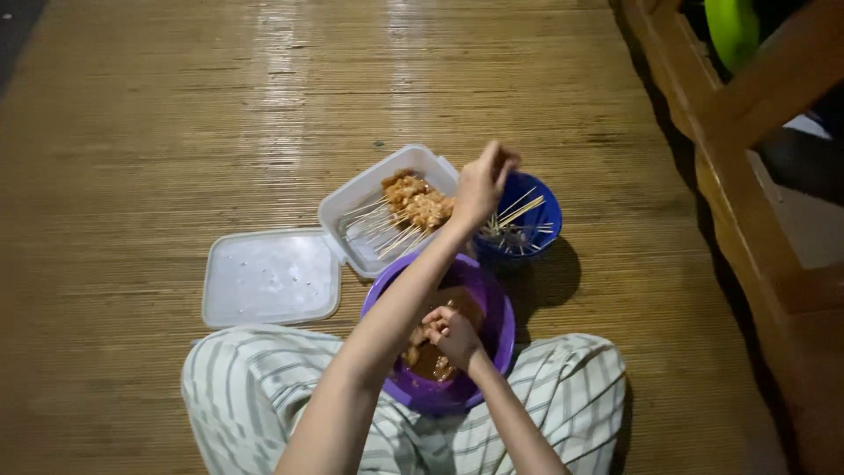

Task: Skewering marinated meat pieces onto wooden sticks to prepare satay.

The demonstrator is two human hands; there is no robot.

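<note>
My left hand reaches across over a blue bowl of bare bamboo skewers, fingers pinched on a skewer. My right hand is down in a purple bowl of brown marinated meat and is closed on a piece of it. The purple bowl sits between my knees, which are in striped trousers. Just beyond it, a clear plastic container holds several finished meat skewers.
The container's flat lid lies to its left on the woven bamboo mat. A wooden frame runs along the right side, with a bright green object behind it at the top right.
</note>
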